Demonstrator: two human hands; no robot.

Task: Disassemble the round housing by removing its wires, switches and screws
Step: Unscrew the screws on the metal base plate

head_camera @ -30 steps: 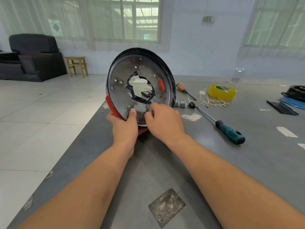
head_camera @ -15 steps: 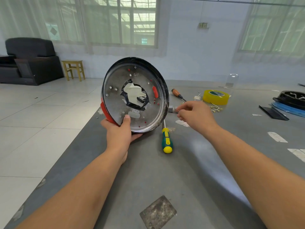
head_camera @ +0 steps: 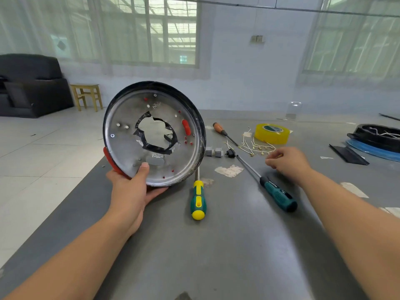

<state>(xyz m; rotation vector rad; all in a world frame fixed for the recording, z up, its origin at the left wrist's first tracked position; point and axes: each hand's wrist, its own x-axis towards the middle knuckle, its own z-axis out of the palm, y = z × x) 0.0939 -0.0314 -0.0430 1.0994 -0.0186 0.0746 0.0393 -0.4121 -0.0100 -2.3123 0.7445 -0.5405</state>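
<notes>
My left hand (head_camera: 132, 191) grips the round housing (head_camera: 129, 144) by its lower rim, thumb on the silver inner plate, holding it upright and tilted over the table's left side. The plate has a taped central hole, red spots and two screws (head_camera: 112, 135). My right hand (head_camera: 290, 163) hovers low over the table to the right, fingers curled and pinching what looks like a short yellowish wire piece. It is beside the pile of loose wires (head_camera: 253, 147). Two grey switches (head_camera: 214, 152) lie right of the housing.
A yellow-green screwdriver (head_camera: 198, 200) lies just right of my left hand, and a teal one (head_camera: 278, 195) under my right wrist. An orange-handled screwdriver (head_camera: 218, 127) and yellow tape roll (head_camera: 271, 133) lie further back. Black and blue parts (head_camera: 376, 137) are far right. The table edge runs along the left.
My right hand left the housing's lower rim and swept right, past the grey switches to the wire pile. My left hand kept its hold on the housing.
</notes>
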